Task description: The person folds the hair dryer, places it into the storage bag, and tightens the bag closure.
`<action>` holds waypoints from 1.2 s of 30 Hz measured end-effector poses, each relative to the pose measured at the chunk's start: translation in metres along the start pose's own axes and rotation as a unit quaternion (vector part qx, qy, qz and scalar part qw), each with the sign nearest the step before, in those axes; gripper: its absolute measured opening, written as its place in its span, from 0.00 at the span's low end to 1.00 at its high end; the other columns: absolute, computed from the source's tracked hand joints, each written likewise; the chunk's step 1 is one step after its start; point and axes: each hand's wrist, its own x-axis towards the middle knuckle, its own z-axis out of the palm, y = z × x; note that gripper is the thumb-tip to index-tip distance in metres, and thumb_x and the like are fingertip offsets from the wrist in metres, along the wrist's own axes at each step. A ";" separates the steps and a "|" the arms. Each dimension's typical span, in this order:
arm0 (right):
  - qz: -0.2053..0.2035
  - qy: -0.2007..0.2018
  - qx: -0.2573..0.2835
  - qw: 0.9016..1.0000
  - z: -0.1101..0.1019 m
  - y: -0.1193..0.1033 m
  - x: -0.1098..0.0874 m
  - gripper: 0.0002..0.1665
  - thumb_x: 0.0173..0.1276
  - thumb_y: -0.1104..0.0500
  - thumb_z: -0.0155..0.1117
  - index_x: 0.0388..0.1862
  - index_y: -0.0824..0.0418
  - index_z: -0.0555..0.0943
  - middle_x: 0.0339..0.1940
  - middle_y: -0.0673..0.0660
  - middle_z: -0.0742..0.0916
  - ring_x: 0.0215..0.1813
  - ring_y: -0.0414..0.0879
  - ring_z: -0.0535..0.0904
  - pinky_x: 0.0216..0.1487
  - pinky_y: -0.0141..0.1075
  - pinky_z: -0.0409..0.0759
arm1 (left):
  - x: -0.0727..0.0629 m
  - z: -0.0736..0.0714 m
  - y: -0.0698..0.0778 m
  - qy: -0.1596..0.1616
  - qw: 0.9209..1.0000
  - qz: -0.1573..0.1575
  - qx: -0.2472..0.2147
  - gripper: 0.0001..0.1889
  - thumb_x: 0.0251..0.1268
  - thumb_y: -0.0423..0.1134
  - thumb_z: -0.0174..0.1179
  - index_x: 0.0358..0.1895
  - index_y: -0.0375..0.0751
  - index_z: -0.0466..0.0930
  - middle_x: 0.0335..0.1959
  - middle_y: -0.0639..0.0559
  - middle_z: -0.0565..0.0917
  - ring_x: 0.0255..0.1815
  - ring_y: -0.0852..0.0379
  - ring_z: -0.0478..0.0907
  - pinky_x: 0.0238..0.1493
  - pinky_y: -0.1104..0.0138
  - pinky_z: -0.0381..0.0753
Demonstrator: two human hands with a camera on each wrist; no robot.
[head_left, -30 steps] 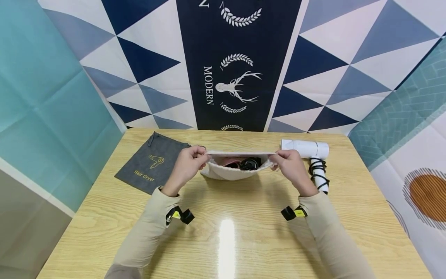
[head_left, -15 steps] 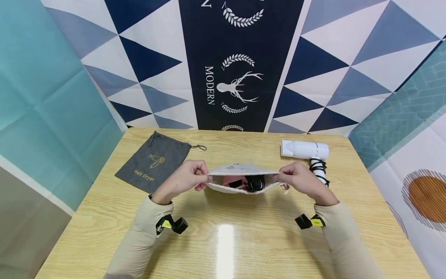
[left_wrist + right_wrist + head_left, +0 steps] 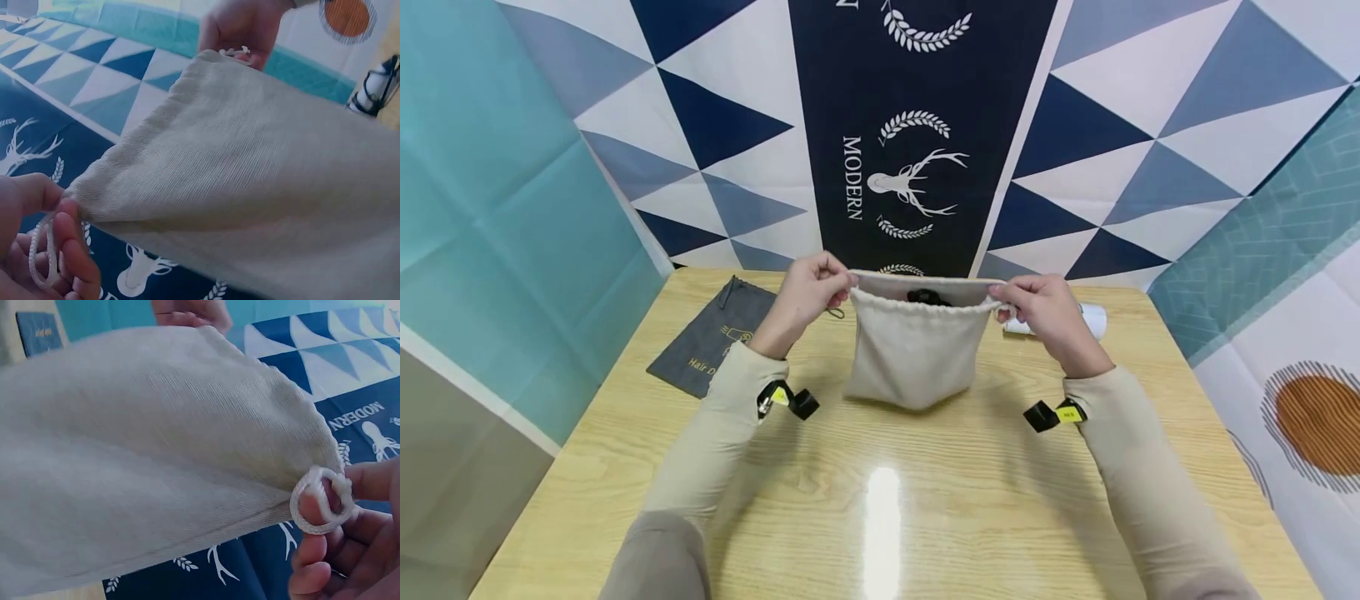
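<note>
A cream cloth drawstring bag (image 3: 913, 354) hangs upright between both hands, its mouth stretched wide. My left hand (image 3: 808, 298) pinches the left corner of the mouth, with a loop of white cord (image 3: 39, 256) lying against the fingers in the left wrist view. At the opposite corner my right hand (image 3: 1051, 315) pinches the rim, and a knotted white cord loop (image 3: 320, 500) hangs over its fingertips. Inside the opening a dark object (image 3: 927, 297) shows only at its top; the bag's front hides the rest.
A grey drawstring pouch (image 3: 700, 337) lettered "Hair Dryer" lies flat at the back left of the wooden table (image 3: 970, 500). A white hair dryer (image 3: 1093, 320) lies at the back right, partly behind the right hand. A patterned curtain (image 3: 917, 75) rises behind the table.
Both hands have raised the bag's mouth up and away from me, after bringing it nearer half a second ago. The bag's front now shows; the pink and black contents are mostly hidden.
</note>
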 end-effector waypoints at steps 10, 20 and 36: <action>-0.017 0.040 -0.099 0.994 0.006 0.023 0.019 0.20 0.72 0.53 0.59 0.39 0.71 0.84 0.19 0.35 0.83 0.30 0.38 0.72 0.30 0.35 0.63 | 0.006 0.005 -0.023 0.032 0.996 0.054 0.066 0.05 0.67 0.32 0.59 0.33 0.35 0.77 0.22 0.49 0.81 0.22 0.62 0.74 0.27 0.72 0.76; 0.042 -0.042 -0.117 0.991 -0.004 0.045 -0.009 0.20 0.72 0.54 0.58 0.41 0.71 0.84 0.27 0.40 0.85 0.37 0.36 0.78 0.41 0.33 0.73 | -0.030 0.003 -0.039 -0.079 0.988 -0.004 0.131 0.06 0.66 0.36 0.62 0.35 0.36 0.80 0.22 0.53 0.80 0.22 0.59 0.73 0.23 0.70 0.67; 0.010 -0.116 -0.215 0.970 -0.006 0.060 -0.021 0.16 0.72 0.53 0.60 0.31 0.62 0.85 0.29 0.51 0.77 0.34 0.44 0.65 0.35 0.35 0.62 | -0.040 0.000 -0.036 -0.191 0.951 -0.035 0.239 0.07 0.64 0.38 0.65 0.30 0.38 0.84 0.19 0.54 0.80 0.21 0.61 0.74 0.26 0.69 0.71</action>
